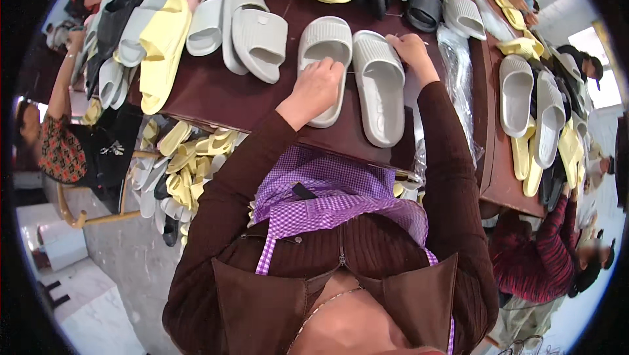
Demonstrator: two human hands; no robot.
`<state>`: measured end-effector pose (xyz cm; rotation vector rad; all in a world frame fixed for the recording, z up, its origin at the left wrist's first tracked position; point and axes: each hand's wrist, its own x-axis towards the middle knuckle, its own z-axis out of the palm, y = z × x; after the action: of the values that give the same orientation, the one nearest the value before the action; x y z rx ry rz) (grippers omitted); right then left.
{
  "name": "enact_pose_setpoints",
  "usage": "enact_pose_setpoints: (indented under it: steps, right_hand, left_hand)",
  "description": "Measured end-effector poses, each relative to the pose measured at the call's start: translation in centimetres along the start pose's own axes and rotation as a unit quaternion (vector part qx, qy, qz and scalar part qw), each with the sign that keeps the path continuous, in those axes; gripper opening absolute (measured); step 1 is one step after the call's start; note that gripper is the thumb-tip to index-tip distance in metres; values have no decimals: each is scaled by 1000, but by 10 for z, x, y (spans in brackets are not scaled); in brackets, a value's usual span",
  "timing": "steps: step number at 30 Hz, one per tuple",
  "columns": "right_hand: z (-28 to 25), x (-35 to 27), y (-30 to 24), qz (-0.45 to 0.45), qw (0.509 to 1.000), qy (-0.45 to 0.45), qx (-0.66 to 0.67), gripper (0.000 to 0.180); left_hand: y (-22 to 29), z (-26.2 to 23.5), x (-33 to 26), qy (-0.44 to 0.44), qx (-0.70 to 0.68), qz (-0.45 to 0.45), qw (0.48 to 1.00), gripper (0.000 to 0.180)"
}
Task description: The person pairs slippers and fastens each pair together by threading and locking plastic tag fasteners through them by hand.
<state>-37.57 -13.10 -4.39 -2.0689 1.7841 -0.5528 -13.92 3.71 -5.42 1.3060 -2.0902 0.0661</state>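
Note:
Two light grey slide slippers lie side by side on the dark red table (216,103), toes pointing away from me. My left hand (316,88) rests over the opening of the left slipper (326,31), its fingers curled together; whatever they hold is hidden. At the outer edge of the ribbed strap on the right slipper (382,103), my right hand (410,51) has its fingertips pinched together. Something small and thin shows by its knuckles, too small to name. The footbed of the right slipper is in full view.
Grey slippers (261,44), a yellow slipper (164,54) and a black slipper (424,4) crowd the table's left and far sides. Clear plastic wrap (458,73) lies at the right edge. More yellow slippers (190,165) are heaped below. Co-workers flank me, including one in striped sleeves (534,250).

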Motion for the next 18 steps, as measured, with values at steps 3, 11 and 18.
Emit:
enact_pose_setpoints:
  steps: [3, 11, 18]
  right_hand:
    - [10, 11, 12, -54, 998, 21, -5, 34]
    - [5, 8, -60, -156, 974, 60, 152, 20]
    - [21, 38, -100, -217, 962, -93, 140, 15]
  left_hand:
    - [-7, 2, 7, 11, 9, 25, 1000, 4]
    - [-23, 14, 12, 25, -55, 13, 998, 15]
    - [-23, 18, 23, -24, -70, -36, 997, 16]
